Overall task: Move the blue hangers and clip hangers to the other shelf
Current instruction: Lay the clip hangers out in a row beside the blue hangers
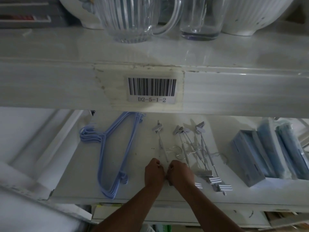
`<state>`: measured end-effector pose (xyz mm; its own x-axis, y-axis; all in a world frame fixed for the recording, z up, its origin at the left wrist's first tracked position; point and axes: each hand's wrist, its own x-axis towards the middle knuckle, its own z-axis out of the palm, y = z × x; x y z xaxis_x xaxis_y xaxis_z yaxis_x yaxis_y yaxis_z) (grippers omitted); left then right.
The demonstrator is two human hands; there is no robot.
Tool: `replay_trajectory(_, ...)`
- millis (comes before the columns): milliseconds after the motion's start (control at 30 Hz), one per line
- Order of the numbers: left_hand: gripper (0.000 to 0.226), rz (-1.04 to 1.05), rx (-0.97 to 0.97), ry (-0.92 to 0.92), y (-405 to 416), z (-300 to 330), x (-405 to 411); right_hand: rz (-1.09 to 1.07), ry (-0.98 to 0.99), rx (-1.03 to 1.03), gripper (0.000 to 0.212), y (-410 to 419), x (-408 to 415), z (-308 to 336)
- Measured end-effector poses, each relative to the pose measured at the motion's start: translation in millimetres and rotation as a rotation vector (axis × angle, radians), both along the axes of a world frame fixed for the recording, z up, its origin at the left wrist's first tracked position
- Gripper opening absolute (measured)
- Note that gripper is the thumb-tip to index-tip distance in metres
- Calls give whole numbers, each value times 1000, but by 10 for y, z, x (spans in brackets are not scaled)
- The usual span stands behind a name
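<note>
A stack of blue hangers (115, 156) lies flat on the left part of the white lower shelf (70, 185), hooks pointing left. Several grey clip hangers (189, 144) with thin metal rods and wire hooks lie to its right. My left hand (153, 173) and my right hand (181, 174) sit side by side at the near end of the leftmost clip hanger (161, 144), both with fingers curled. A grey clip shows between them, and both hands appear to pinch it.
An upper shelf (66, 84) with a barcode label (152, 89) overhangs the work area, carrying a glass jug (132, 17), a drinking glass (200, 19) and white bowls. Blue packaged boxes (264, 154) stand at the right of the lower shelf.
</note>
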<state>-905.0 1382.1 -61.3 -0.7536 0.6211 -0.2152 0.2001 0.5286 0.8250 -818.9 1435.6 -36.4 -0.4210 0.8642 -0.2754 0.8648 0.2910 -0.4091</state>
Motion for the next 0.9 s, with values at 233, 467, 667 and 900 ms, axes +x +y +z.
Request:
replay_trajectory(233, 8, 133, 234, -730, 29, 101, -131, -117, 699, -349, 15, 157, 111, 205)
replay_trajectory(467, 29, 147, 258, -1236, -83, 84, -149, -121, 1151, -867, 17, 311, 262, 428)
replay_trajectory(667, 38, 155, 264, -1236, -81, 24, -156, 22, 1407, -1304, 10, 396, 439, 505)
replay_trajectory(900, 35, 175, 246, -721, -46, -36, -56, -38, 1250, -1145, 12, 507, 299, 605)
